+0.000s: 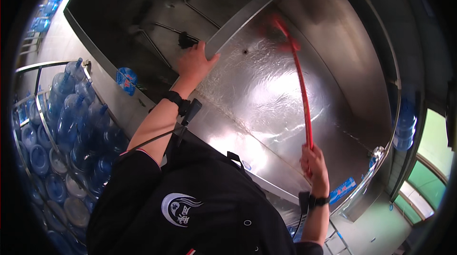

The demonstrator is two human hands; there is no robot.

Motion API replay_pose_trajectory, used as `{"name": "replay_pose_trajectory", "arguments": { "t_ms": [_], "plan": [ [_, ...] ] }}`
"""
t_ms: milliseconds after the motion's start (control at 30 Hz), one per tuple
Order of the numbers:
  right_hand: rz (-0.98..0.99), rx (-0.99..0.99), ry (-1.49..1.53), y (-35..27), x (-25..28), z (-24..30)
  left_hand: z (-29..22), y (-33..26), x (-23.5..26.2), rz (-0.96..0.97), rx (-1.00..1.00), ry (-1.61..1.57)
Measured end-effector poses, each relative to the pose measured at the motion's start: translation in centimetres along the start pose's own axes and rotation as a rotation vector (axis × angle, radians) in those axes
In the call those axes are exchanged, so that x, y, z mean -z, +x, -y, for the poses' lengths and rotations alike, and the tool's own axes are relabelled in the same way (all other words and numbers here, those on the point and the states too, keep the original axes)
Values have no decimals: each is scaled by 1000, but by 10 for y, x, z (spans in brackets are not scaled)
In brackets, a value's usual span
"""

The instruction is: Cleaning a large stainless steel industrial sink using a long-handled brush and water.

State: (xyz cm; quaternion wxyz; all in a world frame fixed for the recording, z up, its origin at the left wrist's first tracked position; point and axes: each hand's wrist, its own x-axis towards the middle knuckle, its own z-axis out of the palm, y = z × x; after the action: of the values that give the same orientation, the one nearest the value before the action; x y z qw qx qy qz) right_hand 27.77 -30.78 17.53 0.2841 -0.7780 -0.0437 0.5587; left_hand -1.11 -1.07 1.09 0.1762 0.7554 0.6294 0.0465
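Note:
My right hand is wrapped round the lower end of a long red brush handle. The red head of this long-handled brush is smeared by motion against the far part of a big stainless steel sink basin. Shallow water ripples over the basin's floor, with bright glare in the middle. My left hand grips the metal divider between this basin and a darker one on the left, its thumb on the basin side. Some of its fingers are hidden.
At left, a metal rack holds many blue water jugs. Metal rods and a dark clump are in the left basin. A blue packet is on its near rim. A blue label is at right.

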Motion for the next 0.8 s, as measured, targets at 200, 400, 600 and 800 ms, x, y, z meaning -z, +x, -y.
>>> {"name": "replay_pose_trajectory", "arguments": {
  "t_ms": [200,400,600,800],
  "plan": [
    [21,45,-96,123,-39,22,-1,0,-5,-59,-84,-71],
    [15,45,-349,115,-63,-42,-9,1,2,-40,-67,-85],
    [119,-166,-9,-19,-34,-23,-1,0,-4,-84,-86,-82],
    [99,-218,85,-61,1,-36,-2,0,-1,-59,-82,-74]
  ]
}}
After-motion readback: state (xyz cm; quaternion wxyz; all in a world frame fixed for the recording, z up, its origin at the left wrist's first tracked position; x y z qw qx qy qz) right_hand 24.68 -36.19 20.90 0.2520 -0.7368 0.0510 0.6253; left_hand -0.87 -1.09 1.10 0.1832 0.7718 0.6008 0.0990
